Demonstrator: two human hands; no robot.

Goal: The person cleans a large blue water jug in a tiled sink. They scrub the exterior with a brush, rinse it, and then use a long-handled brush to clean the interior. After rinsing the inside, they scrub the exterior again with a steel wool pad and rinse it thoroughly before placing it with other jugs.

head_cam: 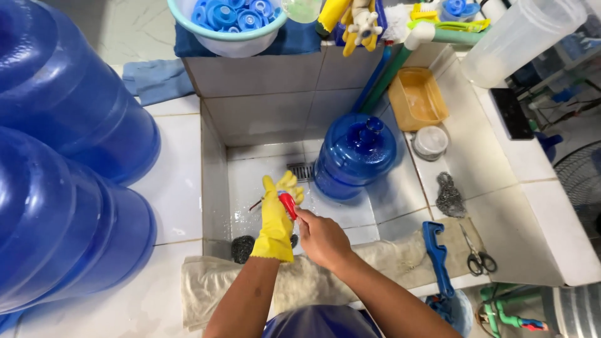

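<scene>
At the centre of the frame, over the tiled sink (216, 163), the left hand (277, 219) wears a yellow rubber glove and closes around a small red-handled tool (287, 204). The bare right hand (320, 238) pinches the tool's lower end. The tool looks light and stiff, probably slick when wet; the red handle seems the surest place to grip. A blue water jug (354, 156) stands just right of centre in the basin, a dark scouring pad (243, 248) at the lower left edge. Scissors (477, 255) lie lower right.
</scene>
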